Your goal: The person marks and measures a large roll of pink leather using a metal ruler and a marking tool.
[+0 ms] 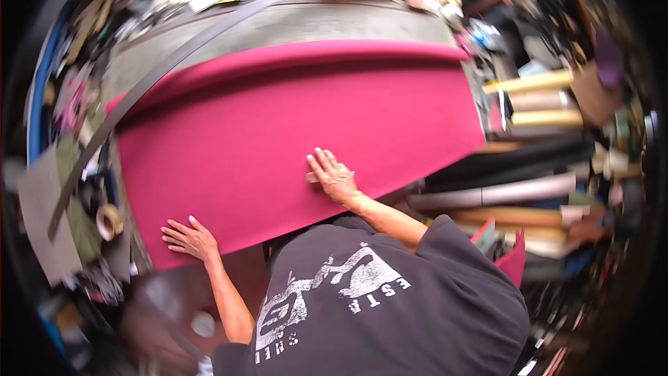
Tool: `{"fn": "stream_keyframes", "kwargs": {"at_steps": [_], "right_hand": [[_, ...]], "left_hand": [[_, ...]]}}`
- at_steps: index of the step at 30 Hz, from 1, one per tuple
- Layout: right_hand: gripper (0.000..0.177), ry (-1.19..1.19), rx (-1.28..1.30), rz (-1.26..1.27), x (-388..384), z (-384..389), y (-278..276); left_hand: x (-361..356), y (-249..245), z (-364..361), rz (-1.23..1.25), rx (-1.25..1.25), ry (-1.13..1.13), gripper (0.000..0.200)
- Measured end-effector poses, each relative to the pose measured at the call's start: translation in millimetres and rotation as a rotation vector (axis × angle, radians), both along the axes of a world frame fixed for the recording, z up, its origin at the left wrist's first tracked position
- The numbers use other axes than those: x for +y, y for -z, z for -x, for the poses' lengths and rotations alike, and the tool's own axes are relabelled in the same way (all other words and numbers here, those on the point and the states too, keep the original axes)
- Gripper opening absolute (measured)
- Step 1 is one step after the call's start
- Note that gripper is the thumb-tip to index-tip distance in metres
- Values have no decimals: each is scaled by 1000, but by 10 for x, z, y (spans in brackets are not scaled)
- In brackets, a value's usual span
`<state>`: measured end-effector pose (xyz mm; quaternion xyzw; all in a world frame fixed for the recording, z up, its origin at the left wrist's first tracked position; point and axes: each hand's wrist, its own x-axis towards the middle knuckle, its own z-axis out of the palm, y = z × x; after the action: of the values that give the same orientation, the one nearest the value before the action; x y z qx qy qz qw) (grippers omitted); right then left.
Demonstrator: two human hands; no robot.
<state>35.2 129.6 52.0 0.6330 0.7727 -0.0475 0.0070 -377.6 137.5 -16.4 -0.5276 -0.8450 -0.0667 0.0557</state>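
A large sheet of deep pink material (278, 132) is spread across the worktable, with its far edge curled into a roll. My left hand (195, 241) lies flat on its near left corner, fingers spread. Near the front edge, right of the middle, my right hand (336, 182) rests palm down on the sheet. A small flat beige piece (311, 177) sticks out from under that hand on both sides, held beneath the palm; its kind cannot be made out.
A long grey strip (170, 63) crosses the grey tabletop (278, 24) and the roll's left end. Clutter lines the far edge. Tape (109, 223) is at the left. Several rolls of material (501, 191) are stacked at the right.
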Motion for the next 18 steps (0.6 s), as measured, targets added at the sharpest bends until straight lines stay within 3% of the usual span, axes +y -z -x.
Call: {"fn": "stream_keyframes", "kwargs": {"at_steps": [4, 9, 18], "right_hand": [[65, 247, 0, -12, -344, -410, 73], [61, 653, 11, -15, -742, -1475, 294], [54, 921, -125, -98, -1430, -4275, 446]], "left_hand": [[119, -201, -1295, -60, -66, 529, 69], [-147, -408, -2911, 100, -182, 1104, 73], [-732, -492, -5266, 219, -189, 1528, 89]]}}
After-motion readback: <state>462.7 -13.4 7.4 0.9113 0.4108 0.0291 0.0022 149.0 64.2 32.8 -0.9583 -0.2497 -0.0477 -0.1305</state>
